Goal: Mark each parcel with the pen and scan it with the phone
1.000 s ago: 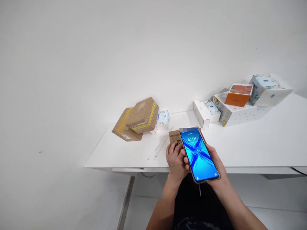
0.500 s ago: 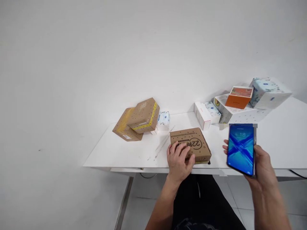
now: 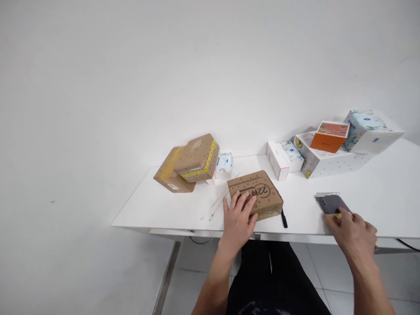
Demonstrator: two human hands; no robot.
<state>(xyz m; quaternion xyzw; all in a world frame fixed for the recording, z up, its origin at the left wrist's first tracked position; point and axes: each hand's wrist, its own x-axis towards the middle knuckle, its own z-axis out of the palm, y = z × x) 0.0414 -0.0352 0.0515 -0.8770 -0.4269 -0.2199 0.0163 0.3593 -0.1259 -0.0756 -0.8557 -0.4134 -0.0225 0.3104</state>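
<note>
My left hand (image 3: 239, 215) lies over the near left part of a brown cardboard box (image 3: 265, 191), its fingers spread across the top and the thumb near the front edge. A black pen (image 3: 284, 218) sticks out from beside the box's right side. In my right hand (image 3: 350, 227) is a smartphone (image 3: 332, 203), its dark back with the camera lenses facing up, low at the table's front part. My fingers grip its near end; whether it touches the table I cannot tell.
Two taped cardboard boxes (image 3: 197, 158) lean together at the left, beside a tissue pack (image 3: 224, 165). At the back right stand a narrow white box (image 3: 277, 160), another tissue pack (image 3: 292, 153), a long white box (image 3: 341, 161), an orange box (image 3: 330, 136) and a large tissue pack (image 3: 372, 131).
My right hand has turned the smartphone from screen up to back up and lowered it. The box under my left hand has shifted left and turned slightly, showing more of the pen.
</note>
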